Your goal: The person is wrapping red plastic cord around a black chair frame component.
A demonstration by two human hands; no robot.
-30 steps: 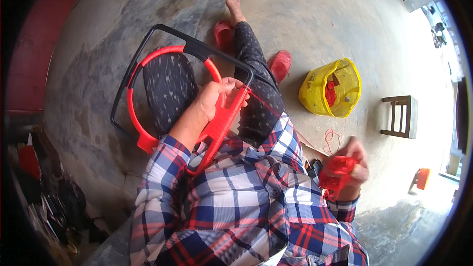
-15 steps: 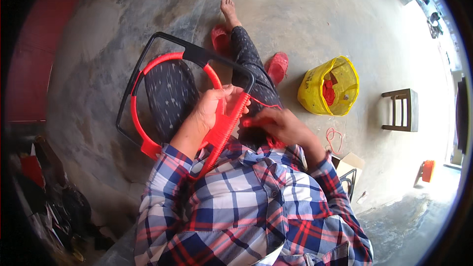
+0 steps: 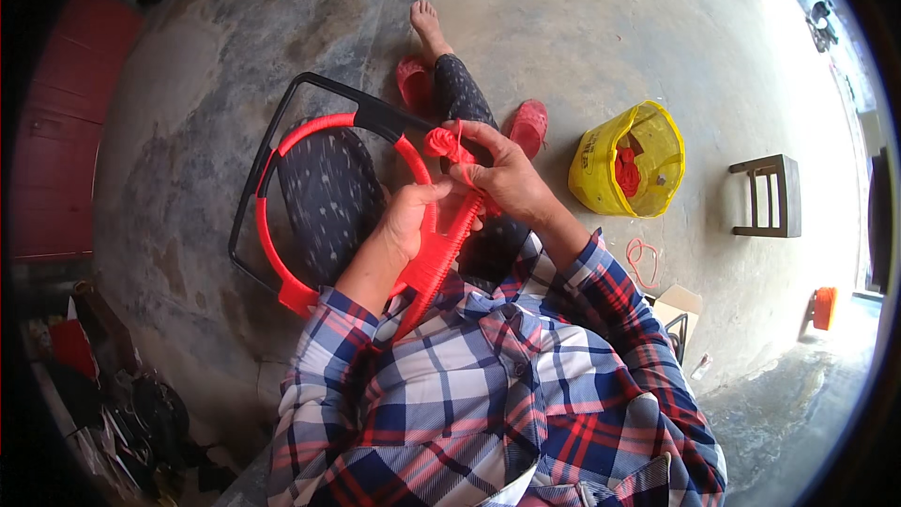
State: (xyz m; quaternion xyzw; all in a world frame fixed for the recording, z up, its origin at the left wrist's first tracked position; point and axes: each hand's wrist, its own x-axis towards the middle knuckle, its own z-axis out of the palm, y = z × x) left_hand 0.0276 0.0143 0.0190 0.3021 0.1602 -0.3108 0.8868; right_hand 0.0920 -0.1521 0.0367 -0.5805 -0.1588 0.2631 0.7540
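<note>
Plaid shirt (image 3: 497, 385), red, blue and white checks, long sleeves rolled to forearms, button placket. Dark patterned trousers (image 3: 328, 192) with small light specks. Red clog sandals (image 3: 528, 124); one foot bare.

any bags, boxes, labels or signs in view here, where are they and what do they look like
Yellow plastic bag: stands open on the concrete floor to the person's right, beyond the right hand; soft, rounded, dark print on its side, red material inside.
Small cardboard box: on the floor by the right elbow, pale brown, partly hidden.
Orange container: far right on the floor, small, too blurred to tell more.
No signs or screens show.
</note>
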